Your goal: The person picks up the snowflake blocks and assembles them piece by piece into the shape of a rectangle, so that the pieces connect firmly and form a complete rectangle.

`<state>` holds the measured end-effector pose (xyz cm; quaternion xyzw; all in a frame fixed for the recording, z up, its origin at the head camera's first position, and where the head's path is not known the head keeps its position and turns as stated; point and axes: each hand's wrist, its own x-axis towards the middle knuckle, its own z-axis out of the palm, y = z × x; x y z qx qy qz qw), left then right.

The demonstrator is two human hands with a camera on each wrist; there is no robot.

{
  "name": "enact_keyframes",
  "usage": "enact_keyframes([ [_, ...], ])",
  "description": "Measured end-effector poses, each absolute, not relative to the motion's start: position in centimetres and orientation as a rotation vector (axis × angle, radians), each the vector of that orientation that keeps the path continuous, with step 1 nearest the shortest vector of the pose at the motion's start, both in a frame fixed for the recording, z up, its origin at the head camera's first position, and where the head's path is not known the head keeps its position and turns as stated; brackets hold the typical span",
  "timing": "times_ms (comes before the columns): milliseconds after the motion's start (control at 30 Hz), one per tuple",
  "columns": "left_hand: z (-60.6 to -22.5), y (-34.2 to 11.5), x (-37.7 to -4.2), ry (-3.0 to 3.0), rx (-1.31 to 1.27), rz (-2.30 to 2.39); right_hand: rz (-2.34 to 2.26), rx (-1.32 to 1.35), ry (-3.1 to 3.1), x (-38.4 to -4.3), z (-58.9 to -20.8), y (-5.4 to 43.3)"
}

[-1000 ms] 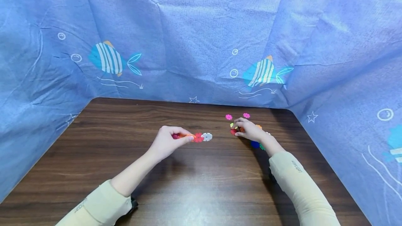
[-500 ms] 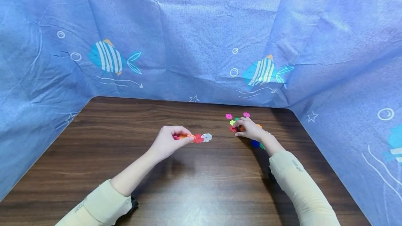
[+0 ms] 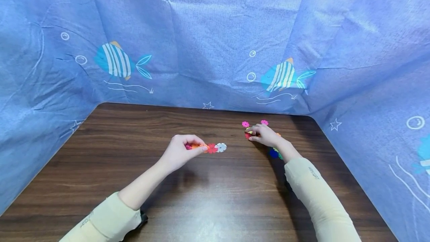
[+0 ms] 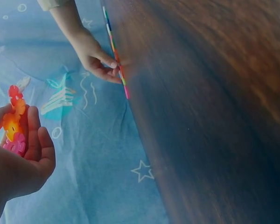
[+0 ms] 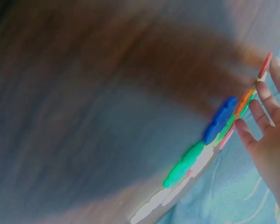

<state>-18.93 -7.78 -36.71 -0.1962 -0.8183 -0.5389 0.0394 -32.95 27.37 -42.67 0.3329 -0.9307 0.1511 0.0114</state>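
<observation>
One chain of flower-shaped pieces [image 3: 212,148] is pinched in the left hand [image 3: 179,154] above the table [image 3: 208,193], and the left wrist view bares the orange part [image 4: 12,125] and pink part [image 4: 15,145] that the fingers mostly cover in the head view. The right hand [image 3: 267,136] spreads its fingers over loose pieces beside a red disc [image 3: 248,136], though whether it pinches any cannot be told. Only the right wrist view shows white discs [image 5: 150,205] near a green disc [image 5: 183,165].
</observation>
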Motion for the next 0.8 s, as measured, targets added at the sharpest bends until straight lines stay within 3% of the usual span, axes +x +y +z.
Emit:
enact_keyframes([
  [567,-36.65,-7.74,-18.86,-2.529,-0.6,-1.652,0.478,0.765,-3.16,-33.18,-41.89,26.3],
  [800,-36.64,-7.86,-18.8,-2.526,-0.611,-1.654,0.553,0.887,-3.123,-33.27,-42.29,26.57],
])
